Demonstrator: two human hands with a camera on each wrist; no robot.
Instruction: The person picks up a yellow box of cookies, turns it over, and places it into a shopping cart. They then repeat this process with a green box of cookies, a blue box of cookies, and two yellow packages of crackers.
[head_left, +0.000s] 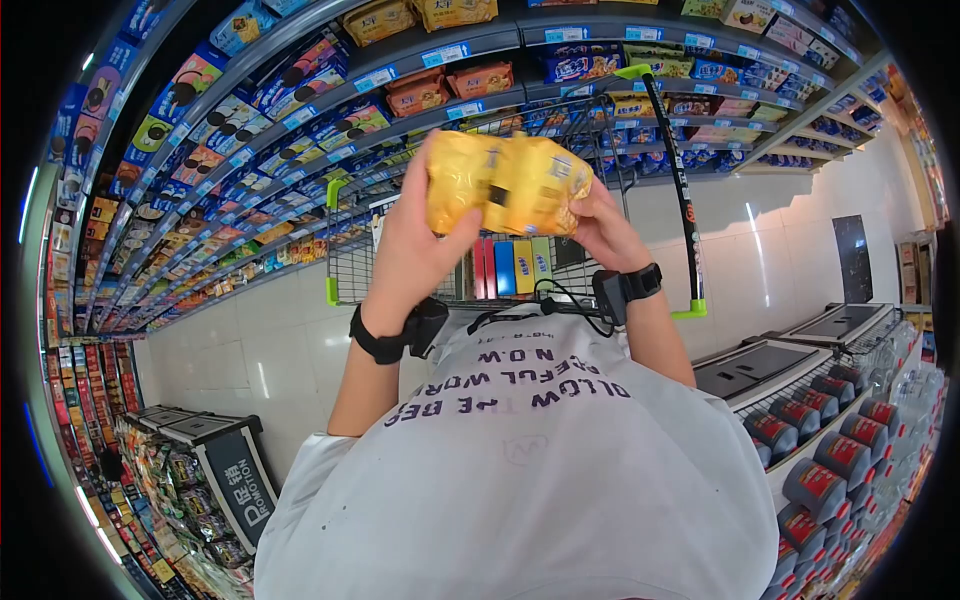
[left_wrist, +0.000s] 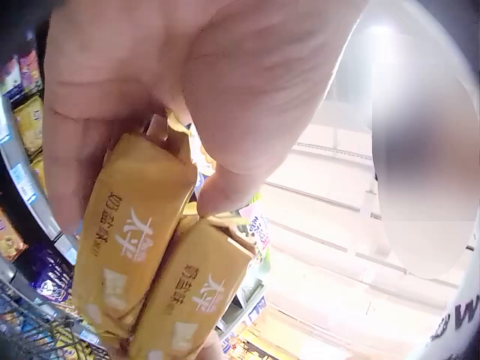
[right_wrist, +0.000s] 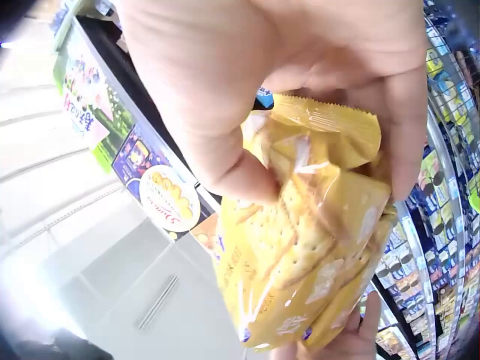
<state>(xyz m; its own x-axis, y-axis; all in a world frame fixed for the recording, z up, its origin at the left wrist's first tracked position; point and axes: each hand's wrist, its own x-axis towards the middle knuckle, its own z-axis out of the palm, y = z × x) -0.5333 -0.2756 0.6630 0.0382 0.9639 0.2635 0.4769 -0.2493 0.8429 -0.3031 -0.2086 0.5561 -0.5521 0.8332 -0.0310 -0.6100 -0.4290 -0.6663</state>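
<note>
The fingers of both hands are clamped on a yellow cracker package [head_left: 455, 190], made of two plump parts side by side: the left hand [head_left: 412, 242] grips its left end and the right hand [head_left: 608, 230] its right end, each thumb on the near side. The package is held up above a wire shopping cart [head_left: 350, 272], where red, blue and yellow boxes [head_left: 504, 268] stand in a row. Black straps circle both wrists, and the person wears a white printed shirt [head_left: 590, 480]. Beyond the cart, far and left, curve shelves [head_left: 490, 42] of packaged biscuits. Near left is a promotion bin [head_left: 236, 480]; near right, dark bottles with red labels [head_left: 818, 488].
</note>
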